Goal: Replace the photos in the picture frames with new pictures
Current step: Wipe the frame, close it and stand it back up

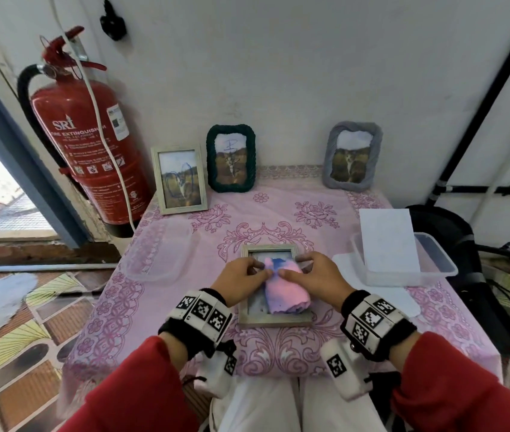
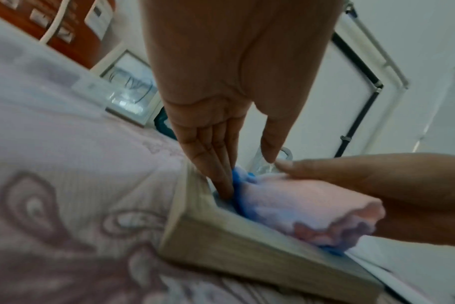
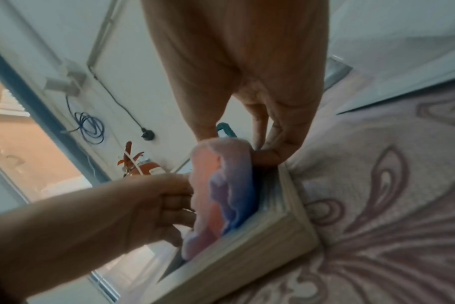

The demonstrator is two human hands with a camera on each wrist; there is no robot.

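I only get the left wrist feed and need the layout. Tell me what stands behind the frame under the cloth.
Observer: Three frames stand at the wall: a wooden frame, a dark green frame, a grey frame.
Operator: Report anything to the right.
Observer: A white sheet lies across a clear container; its face is blank from here.
Operator: Describe the right hand's fingers.
Observer: The right hand rests its thumb on the pink cloth, fingers on the flat frame's right rim.
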